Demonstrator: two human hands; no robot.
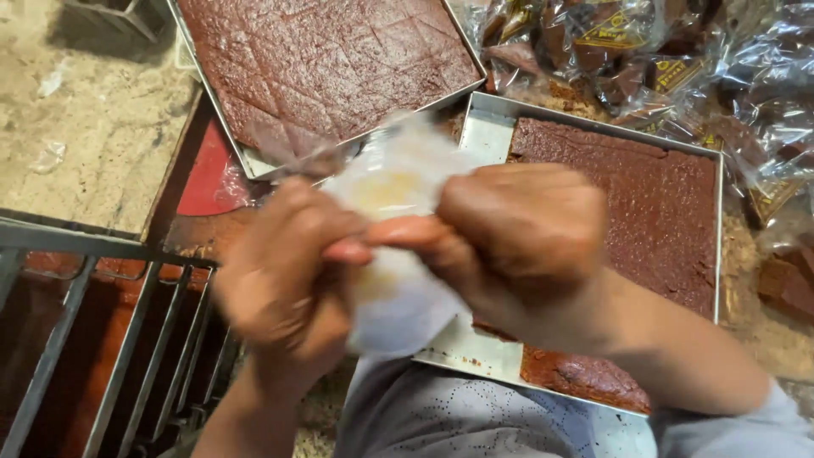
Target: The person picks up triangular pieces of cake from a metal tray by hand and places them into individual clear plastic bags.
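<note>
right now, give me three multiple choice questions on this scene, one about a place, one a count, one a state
1. Where is the scored brown slab?
A. In the upper tray, left of the wrapped pieces
B. On the metal rack
C. In the person's lap

2. How many metal trays of brown slab are in view?
A. One
B. Two
C. Four

3. What state is the nearer tray in?
A. Full to every edge
B. Completely bare
C. Partly emptied, with bare metal on its left side

Answers:
1. A, the slab with diagonal cut lines fills the upper tray, and the clear-wrapped pieces lie to its right.
2. B, one upper tray and one nearer tray.
3. C, the left hand and right hand hold a clear wrapper over its bare part.
</note>
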